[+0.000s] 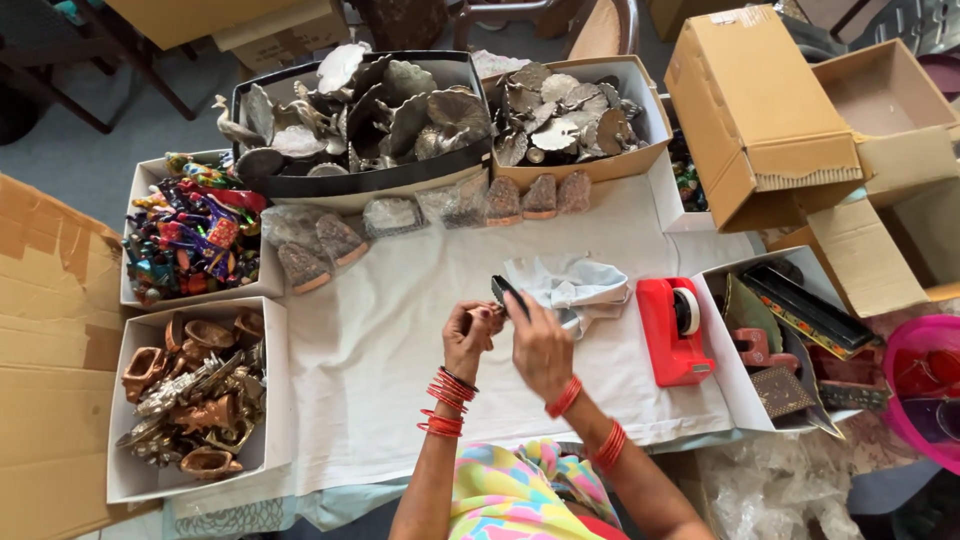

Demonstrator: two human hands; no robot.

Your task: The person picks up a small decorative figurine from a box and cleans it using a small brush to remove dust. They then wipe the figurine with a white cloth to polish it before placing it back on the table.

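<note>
Both hands, left hand [468,335] and right hand [538,345], pinch a small dark metal piece [506,293] above the white-clothed desk [380,350]; it looks stiff, light, best gripped by its edges.

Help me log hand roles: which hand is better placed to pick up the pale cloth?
Probably the right hand. It lies nearest the pale cloth, just below its crumpled edge. The left hand sits farther away, its fingers pinching the small dark piece, so it looks occupied.
</note>
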